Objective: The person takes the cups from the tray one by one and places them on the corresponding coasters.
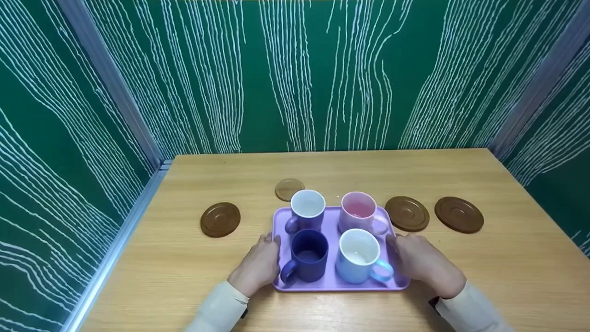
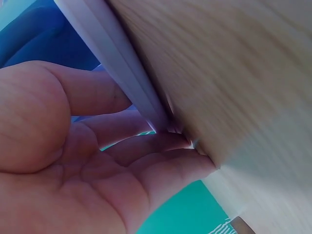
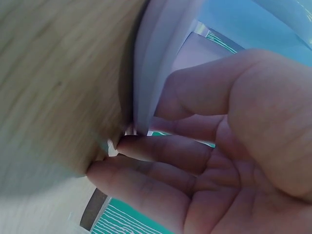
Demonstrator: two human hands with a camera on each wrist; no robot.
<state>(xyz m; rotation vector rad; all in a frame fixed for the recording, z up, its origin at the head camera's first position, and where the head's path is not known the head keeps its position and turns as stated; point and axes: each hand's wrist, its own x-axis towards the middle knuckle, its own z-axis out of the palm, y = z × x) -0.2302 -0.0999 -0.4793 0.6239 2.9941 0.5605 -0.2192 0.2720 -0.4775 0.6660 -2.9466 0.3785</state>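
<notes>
A purple tray (image 1: 332, 258) carries several mugs. At its back stand a mug with a purple outside and pale inside (image 1: 308, 204) and a pink mug (image 1: 357, 216); in front are a dark blue mug (image 1: 309, 258) and a light blue mug (image 1: 355, 263). My left hand (image 1: 259, 263) grips the tray's left side, thumb (image 2: 97, 90) over the rim and fingertips low by the tabletop. On the opposite side, my right hand (image 1: 421, 258) holds the rim likewise, its thumb (image 3: 200, 90) on the inner face. Both wrist views show the tray's edge close to the wood.
The wooden table (image 1: 184, 286) bears a dark brown coaster (image 1: 220, 219) on the left and a lighter coaster (image 1: 289, 189) behind the tray. Two more brown coasters, one near the tray (image 1: 407, 213) and one farther right (image 1: 459, 214), lie rightward. Green white-lined panels (image 1: 249, 92) enclose the table.
</notes>
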